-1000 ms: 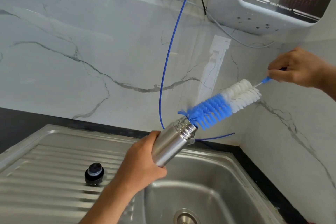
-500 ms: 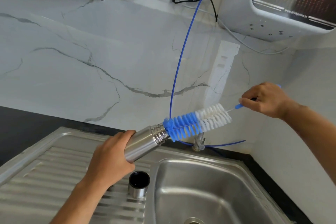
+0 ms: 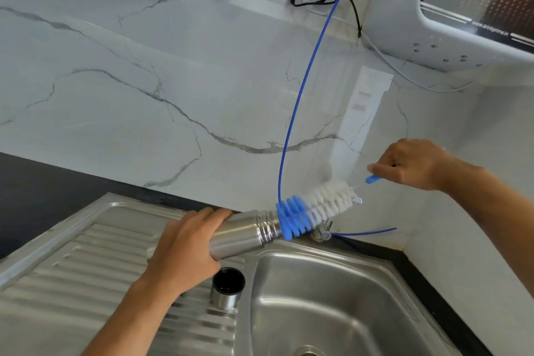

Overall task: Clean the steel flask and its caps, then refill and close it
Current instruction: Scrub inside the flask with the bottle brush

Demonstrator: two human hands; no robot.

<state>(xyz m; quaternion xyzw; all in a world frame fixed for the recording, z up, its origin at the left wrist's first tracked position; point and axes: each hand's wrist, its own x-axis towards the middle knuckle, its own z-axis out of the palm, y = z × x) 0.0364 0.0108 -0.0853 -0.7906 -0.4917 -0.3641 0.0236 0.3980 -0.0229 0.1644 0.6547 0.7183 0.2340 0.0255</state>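
My left hand (image 3: 185, 248) grips the steel flask (image 3: 245, 233) and holds it nearly level above the sink edge, its open mouth to the right. A bottle brush (image 3: 315, 208) with blue and white bristles has its blue tip at the flask mouth. My right hand (image 3: 410, 165) pinches the brush's blue handle. A steel cup cap (image 3: 226, 290) stands open side up on the drainboard, just below the flask. The other cap is not in view.
The steel sink basin (image 3: 332, 298) lies at lower right, its drainboard (image 3: 72, 269) to the left. A small tap (image 3: 322, 230) stands behind the brush. A blue tube (image 3: 300, 95) hangs down the marble wall. A water purifier (image 3: 462, 9) is mounted at upper right.
My left hand has lowered the flask and turned it nearly level. My right hand has come down and left, and the brush's blue tip has gone further into the mouth. The view has shifted.
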